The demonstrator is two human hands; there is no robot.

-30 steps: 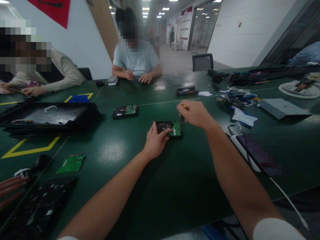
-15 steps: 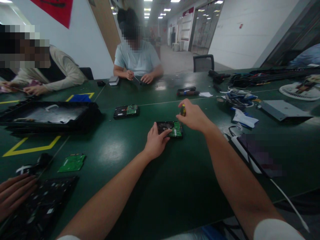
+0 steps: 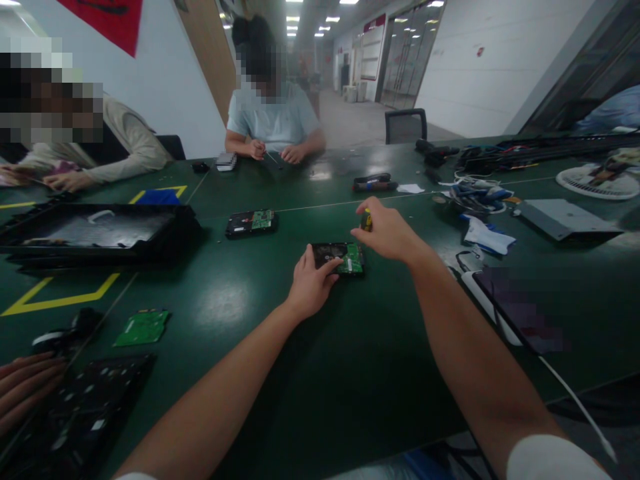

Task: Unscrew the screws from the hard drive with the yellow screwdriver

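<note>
A hard drive (image 3: 354, 260) lies on the green table with its green circuit board facing up. My left hand (image 3: 313, 283) grips its left part, fingers over the top and the near edge. Above the drive's right end, my right hand (image 3: 387, 230) is closed around the yellow-and-black handle of a screwdriver (image 3: 367, 220). The screwdriver's tip cannot be made out. Farther left, a second hard drive (image 3: 251, 223) rests with its board up, touched by neither hand.
At left are a black tray-like housing (image 3: 100, 230), a loose green circuit board (image 3: 143, 327) and another person's hand (image 3: 30, 387) beside a black panel (image 3: 95, 400). To the right lie a phone (image 3: 520, 307), gloves (image 3: 487, 233) and a metal box (image 3: 567, 217). Two people sit across.
Both my hands and the hard drive stay nearly in place; the view shifts slightly. The other person's hand at the lower left has moved a little left.
</note>
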